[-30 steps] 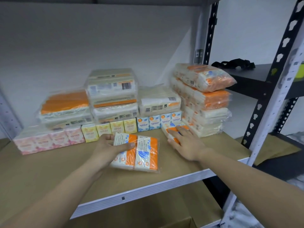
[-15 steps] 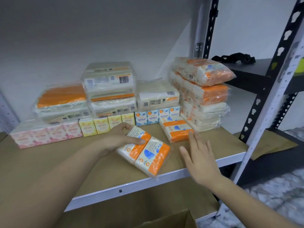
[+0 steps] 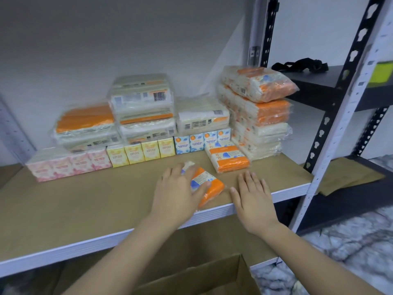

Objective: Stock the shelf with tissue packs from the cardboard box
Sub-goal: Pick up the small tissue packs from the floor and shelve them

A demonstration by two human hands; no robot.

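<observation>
Orange pack (image 3: 209, 188) under left hand (image 3: 176, 194) – fingers curled over it, long axis slanting toward the stack (image 3: 255, 116); right hand (image 3: 253, 194) flat, released, just beside.

The blue mini packs (image 3: 202, 143) in the middle of the frame say "FRAGRANCE FREE MINI TISSUE" (tiny letters, only just readable). The yellow mini packs (image 3: 142, 153) and pink mini packs (image 3: 70, 166) have words too small to read. The top clear bundle (image 3: 142, 96) has a barcode (image 3: 159, 96).

place: stockroom | why: slotted metal rack (image 3: 340, 116) | stacked tissue packs (image 3: 258, 107) | cardboard box (image 3: 212, 277) below
</observation>
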